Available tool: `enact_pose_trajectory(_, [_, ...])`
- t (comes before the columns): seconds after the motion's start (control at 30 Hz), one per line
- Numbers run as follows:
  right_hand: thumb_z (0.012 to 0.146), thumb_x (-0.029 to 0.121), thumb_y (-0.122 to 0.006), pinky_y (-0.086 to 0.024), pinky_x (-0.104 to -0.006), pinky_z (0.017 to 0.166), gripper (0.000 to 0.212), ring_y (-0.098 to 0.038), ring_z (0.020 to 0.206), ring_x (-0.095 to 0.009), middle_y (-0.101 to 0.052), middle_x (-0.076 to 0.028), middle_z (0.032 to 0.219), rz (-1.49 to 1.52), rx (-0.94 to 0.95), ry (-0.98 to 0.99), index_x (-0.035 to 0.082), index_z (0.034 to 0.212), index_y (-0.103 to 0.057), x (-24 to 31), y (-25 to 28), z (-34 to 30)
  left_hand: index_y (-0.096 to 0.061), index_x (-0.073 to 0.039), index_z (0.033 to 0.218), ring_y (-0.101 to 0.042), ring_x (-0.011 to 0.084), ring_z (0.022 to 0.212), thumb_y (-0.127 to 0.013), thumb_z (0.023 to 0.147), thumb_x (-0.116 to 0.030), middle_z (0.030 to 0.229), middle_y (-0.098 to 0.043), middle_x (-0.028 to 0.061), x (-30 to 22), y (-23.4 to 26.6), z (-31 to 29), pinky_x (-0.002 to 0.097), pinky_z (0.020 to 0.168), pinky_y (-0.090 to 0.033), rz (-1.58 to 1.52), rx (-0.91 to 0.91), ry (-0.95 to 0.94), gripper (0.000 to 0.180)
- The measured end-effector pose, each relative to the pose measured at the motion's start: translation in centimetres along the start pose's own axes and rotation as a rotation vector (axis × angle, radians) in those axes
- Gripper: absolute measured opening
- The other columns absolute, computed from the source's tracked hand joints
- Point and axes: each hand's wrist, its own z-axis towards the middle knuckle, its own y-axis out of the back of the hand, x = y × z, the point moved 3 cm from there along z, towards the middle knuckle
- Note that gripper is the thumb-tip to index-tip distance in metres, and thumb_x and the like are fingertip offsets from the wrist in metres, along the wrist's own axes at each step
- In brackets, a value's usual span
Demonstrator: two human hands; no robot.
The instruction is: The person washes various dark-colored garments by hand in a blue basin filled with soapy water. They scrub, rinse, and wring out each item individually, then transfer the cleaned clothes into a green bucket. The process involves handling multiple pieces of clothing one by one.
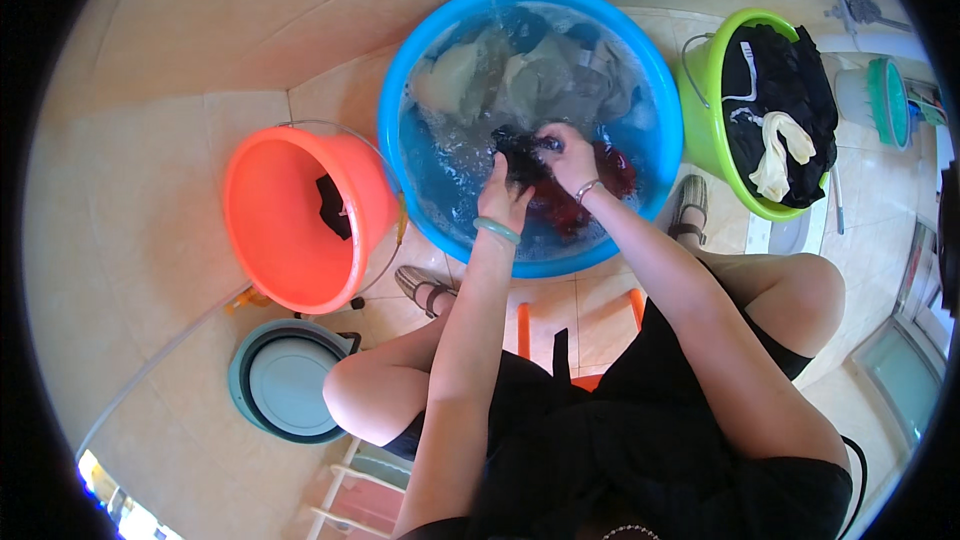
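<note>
A large blue basin (392,140) in front of me holds soapy water. Over its middle, my left hand (503,195) and my right hand (570,158) are both closed on a wet black cloth item (520,157), partly in the water; its exact kind is unclear. Dark red cloth (613,172) lies in the water beside and below my right hand. Pale greyish clothes (545,80) are soaking toward the far side of the basin. A green bangle circles my left wrist, and a thin bracelet my right.
On the left, an orange bucket (290,250) lies tilted with a black cloth (332,208) inside. A lime green bucket (705,130) at the right is full of black clothes with a cream cloth (782,155) on top. A grey-blue tub (295,390) sits lower left.
</note>
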Motion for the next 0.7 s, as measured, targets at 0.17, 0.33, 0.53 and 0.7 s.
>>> enact_pose_trajectory(0.17, [0.074, -0.003, -0.068, -0.048, -0.029, 0.083, 0.015, -0.062, 0.089, -0.016, -0.064, -0.006, 0.089, 0.26, 0.616, 0.289, 0.003, 0.087, -0.065, 11.6, 2.0, -2.4, -0.058, 0.0, 0.112, -0.06, 0.0269, 0.098, -0.058, 0.091, -0.046, 0.104, -0.064, 0.0134, -2.2, -0.1, 0.0, 0.0417, 0.089, -0.049, -0.184, 0.526, 0.216, 0.051])
enact_pose_trajectory(0.33, [0.072, -0.002, -0.069, -0.047, -0.0261, 0.083, 0.019, -0.06, 0.087, -0.01, -0.065, -0.001, 0.09, 0.442, 0.593, 0.171, 0.005, 0.09, -0.067, 15.1, 5.1, -1.7, -0.055, -0.003, 0.122, -0.056, 0.0279, 0.111, -0.043, 0.098, -0.027, 0.121, -0.058, 0.0132, -3.2, -1.8, -4.3, 0.0447, 0.096, -0.045, 0.031, 0.148, 0.126, 0.036])
enact_pose_trajectory(0.53, [0.086, 0.023, -0.069, -0.048, -0.0285, 0.085, 0.028, -0.06, 0.094, -0.012, -0.065, -0.002, 0.098, 0.93, 0.41, -0.317, 0.008, 0.109, -0.064, 10.2, 3.5, 0.0, -0.054, -0.016, 0.123, -0.056, 0.0176, 0.106, -0.046, 0.091, -0.06, 0.115, -0.061, 0.0025, -4.2, -6.5, -10.9, 0.0387, 0.084, -0.045, -0.053, 0.596, 0.19, 0.055])
enact_pose_trajectory(0.7, [0.092, 0.032, -0.06, -0.049, -0.0389, 0.092, 0.029, -0.063, 0.099, -0.023, -0.065, -0.01, 0.099, 1.413, 0.686, -0.597, 0.008, 0.109, -0.062, 11.3, 3.1, -1.9, -0.053, -0.021, 0.124, -0.055, 0.0215, 0.11, -0.051, 0.093, -0.051, 0.116, -0.058, 0.0039, -3.3, -7.5, -13.5, 0.0457, 0.093, -0.043, -0.183, 0.645, 0.041, 0.043])
